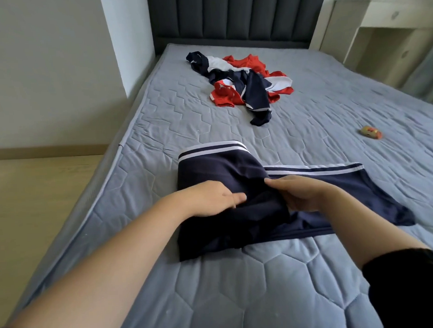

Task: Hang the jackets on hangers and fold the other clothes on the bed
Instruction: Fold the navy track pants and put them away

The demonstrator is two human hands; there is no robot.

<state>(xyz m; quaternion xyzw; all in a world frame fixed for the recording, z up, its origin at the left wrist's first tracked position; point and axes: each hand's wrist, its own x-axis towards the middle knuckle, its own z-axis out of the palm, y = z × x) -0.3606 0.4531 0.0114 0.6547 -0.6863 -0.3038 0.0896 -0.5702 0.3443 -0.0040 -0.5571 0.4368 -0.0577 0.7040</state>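
Leftmost, a strip of wooden floor (23,189) runs beside the bed (157,111), whose grey quilted mattress fills most of the view and meets a dark padded headboard (232,12) at the far end. Near the middle of the mattress lies a navy garment (211,174) with white stripes along its far hems; it looks like a pair of shorts, though partly doubled over so the cut is hard to tell. Its long axis runs left to right across the bed, the left part lying folded towards the far side and the right part spreading flat out to the right. The left hand (212,198) rests flat on the left part, fingers extended and grasping nothing, pressing the cloth down. Just to its right, the right hand (302,193) pinches a fold of the same navy cloth near the garment's centre, fingers curled around the fabric. Further away, towards the headboard, a heap of red, white and navy clothes (241,82) lies unfolded, one navy leg or sleeve trailing towards the near side. At the right, a small orange and tan object (370,132) sits on the mattress, and a pale nightstand (389,29) stands beyond the bed's far right corner.
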